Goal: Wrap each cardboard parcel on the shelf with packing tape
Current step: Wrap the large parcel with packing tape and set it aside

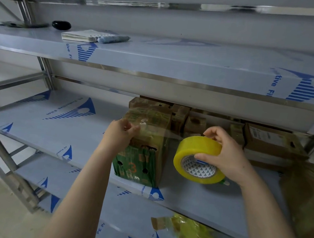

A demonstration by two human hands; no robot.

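1. The left hand is pinching the end of a clear strip of tape against the top of the green box.
2. The box is standing upright near the front edge of the middle shelf.
3. The right hand is gripping the yellow tape roll just beside the box, with the thumb on its side face and the fingers curling over the top.
4. The strip is stretching taut from roll to box.
5. More cardboard parcels are sitting along the shelf's back edge.
6. A notebook and a marker are lying on the upper shelf.
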